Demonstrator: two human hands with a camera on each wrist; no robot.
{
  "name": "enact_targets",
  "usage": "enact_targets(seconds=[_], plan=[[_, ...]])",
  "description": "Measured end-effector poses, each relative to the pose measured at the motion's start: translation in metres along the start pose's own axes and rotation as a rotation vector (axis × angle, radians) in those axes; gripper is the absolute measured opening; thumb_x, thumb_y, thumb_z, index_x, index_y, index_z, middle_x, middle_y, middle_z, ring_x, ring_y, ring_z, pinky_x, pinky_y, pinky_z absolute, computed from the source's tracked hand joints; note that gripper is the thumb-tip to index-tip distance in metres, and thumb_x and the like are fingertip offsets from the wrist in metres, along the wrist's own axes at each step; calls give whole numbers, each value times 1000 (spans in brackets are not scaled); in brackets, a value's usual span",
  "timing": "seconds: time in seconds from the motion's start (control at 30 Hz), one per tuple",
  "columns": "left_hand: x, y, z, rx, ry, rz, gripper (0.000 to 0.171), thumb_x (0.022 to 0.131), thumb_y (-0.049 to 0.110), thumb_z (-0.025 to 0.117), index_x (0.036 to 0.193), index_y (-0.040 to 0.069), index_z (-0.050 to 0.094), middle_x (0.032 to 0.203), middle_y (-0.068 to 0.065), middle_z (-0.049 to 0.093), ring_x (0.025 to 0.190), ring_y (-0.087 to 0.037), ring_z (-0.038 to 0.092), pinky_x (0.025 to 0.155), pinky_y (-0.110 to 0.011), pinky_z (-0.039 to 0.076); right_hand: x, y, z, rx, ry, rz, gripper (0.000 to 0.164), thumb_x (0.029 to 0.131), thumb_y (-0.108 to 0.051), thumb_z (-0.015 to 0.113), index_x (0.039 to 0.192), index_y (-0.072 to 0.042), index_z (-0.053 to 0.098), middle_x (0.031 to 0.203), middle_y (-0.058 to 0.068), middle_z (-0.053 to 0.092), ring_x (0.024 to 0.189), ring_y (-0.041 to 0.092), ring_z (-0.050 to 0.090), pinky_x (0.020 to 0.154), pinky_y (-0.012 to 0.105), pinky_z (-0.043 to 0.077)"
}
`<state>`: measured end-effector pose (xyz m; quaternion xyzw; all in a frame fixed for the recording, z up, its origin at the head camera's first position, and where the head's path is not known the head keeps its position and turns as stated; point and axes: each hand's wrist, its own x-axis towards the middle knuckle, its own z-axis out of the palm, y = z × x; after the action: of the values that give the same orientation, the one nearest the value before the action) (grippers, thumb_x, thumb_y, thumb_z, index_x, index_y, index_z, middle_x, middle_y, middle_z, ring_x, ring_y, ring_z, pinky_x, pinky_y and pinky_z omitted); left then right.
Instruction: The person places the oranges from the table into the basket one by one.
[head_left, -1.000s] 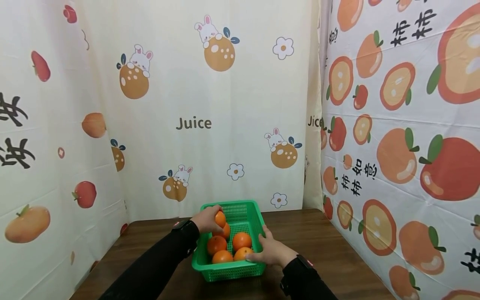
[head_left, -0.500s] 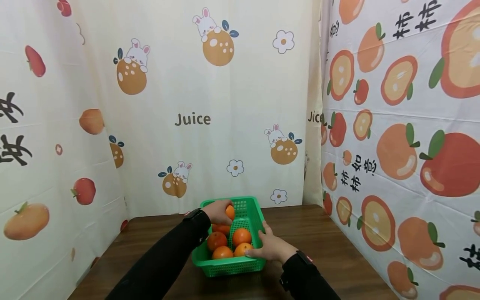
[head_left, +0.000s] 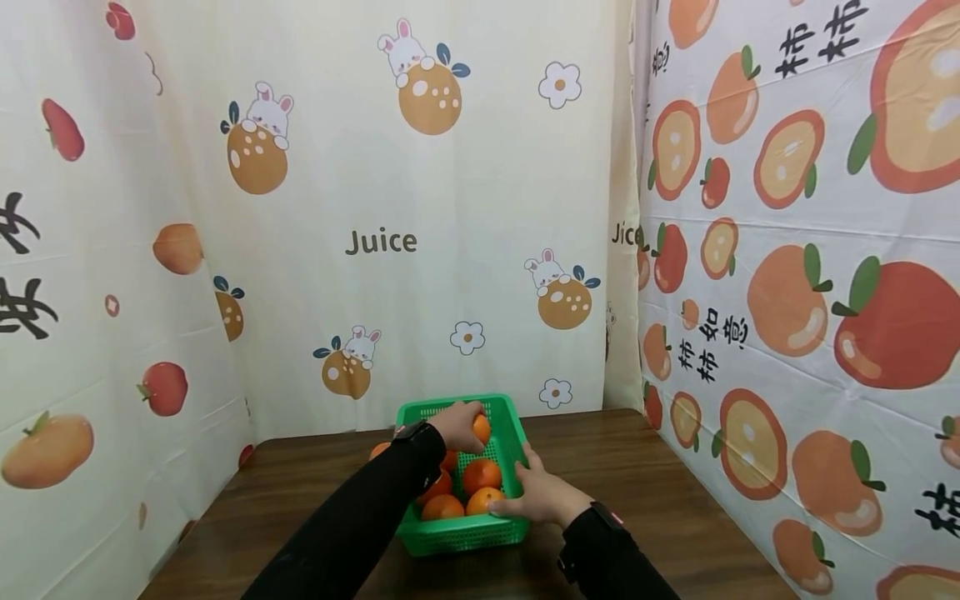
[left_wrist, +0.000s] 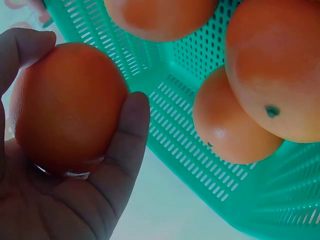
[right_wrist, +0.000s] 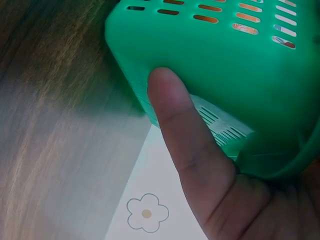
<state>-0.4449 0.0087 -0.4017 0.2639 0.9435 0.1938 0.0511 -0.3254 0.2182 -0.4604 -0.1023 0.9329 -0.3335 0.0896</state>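
Observation:
In the head view, my left hand [head_left: 459, 427] grips an orange [head_left: 482, 429] over the far half of a green plastic basket [head_left: 512, 429]. The left wrist view shows the thumb and fingers around this orange [left_wrist: 70, 107], with the basket [left_wrist: 185, 140] beside and behind it. Several oranges lie in the basket, among them one near the middle [head_left: 482, 475] and one at the front [head_left: 442, 507]. My right hand [head_left: 551, 496] holds the basket at its front right corner. One digit [right_wrist: 172, 100] presses against the green wall in the right wrist view; the other fingers are hidden there.
Another orange [head_left: 380, 450] shows left of the basket, partly covered by the left forearm. The basket stands on a dark brown wooden table [head_left: 622, 483]. Fruit-printed curtains [head_left: 480, 208] rise behind the table and along both sides.
My left hand has carried its orange to the right across the basket. The orange left of the basket has come into view from behind the arm. My right hand stays at the basket's corner.

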Motion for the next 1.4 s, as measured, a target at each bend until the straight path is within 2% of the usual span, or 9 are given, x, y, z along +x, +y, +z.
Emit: enact_targets(seconds=[0.1, 0.33, 0.57, 0.73, 0.9, 1.13, 1.2, 1.4], plan=[[2, 0, 4, 14, 3, -11, 63, 78, 16, 84, 137, 17, 62, 108, -4, 61, 85, -22, 57, 71, -33, 50, 0, 0, 1, -8, 0, -5, 107, 90, -64, 77, 164, 0, 36, 180, 14, -5, 138, 45, 55, 111, 65, 48], [17, -5, 15, 38, 33, -12, 59, 76, 18, 90, 130, 18, 66, 102, -3, 63, 85, -22, 58, 72, -35, 52, 0, -1, -2, -5, 2, 5, 110, 90, -63, 78, 164, 5, 33, 180, 15, -6, 143, 46, 51, 115, 64, 46], [16, -2, 26, 73, 37, -11, 52, 77, 22, 92, 123, 20, 68, 101, -1, 63, 87, -20, 57, 74, -35, 53, -2, -2, 1, 19, 0, 4, 110, 90, -61, 79, 165, 3, 31, 180, 15, -6, 138, 45, 54, 112, 63, 48], [11, 3, 23, 99, 41, -15, 56, 79, 24, 91, 129, 19, 67, 105, -3, 62, 90, -20, 56, 76, -35, 53, -3, -4, -1, 9, 3, 1, 108, 90, -61, 79, 165, 2, 32, 180, 15, -5, 136, 44, 56, 111, 62, 49], [13, 2, 21, 102, 46, -27, 62, 80, 24, 91, 135, 18, 65, 111, -6, 62, 92, -21, 57, 79, -36, 54, -2, -5, -2, -14, 8, -3, 108, 91, -62, 78, 164, 3, 33, 180, 16, -4, 134, 42, 58, 110, 60, 51], [18, -9, 25, 85, 18, -108, 61, 81, 17, 88, 136, 13, 63, 103, -7, 64, 85, -23, 58, 74, -37, 53, 0, -4, 1, -19, -17, 4, 107, 91, -66, 76, 164, 2, 36, 180, 14, -4, 142, 47, 52, 114, 65, 46], [18, -12, 26, 67, 13, -109, 59, 83, 15, 86, 136, 12, 63, 101, -7, 66, 84, -24, 59, 73, -39, 53, -1, -4, 2, -5, -20, -1, 105, 91, -64, 76, 163, 1, 37, 180, 14, -4, 142, 49, 51, 114, 67, 45], [19, -16, 28, 84, 21, -66, 64, 83, 14, 87, 143, 13, 64, 120, -9, 71, 94, -24, 59, 87, -43, 55, -1, -5, 0, 9, -19, -1, 106, 91, -63, 77, 164, 1, 36, 181, 13, -6, 143, 49, 50, 115, 67, 44]])
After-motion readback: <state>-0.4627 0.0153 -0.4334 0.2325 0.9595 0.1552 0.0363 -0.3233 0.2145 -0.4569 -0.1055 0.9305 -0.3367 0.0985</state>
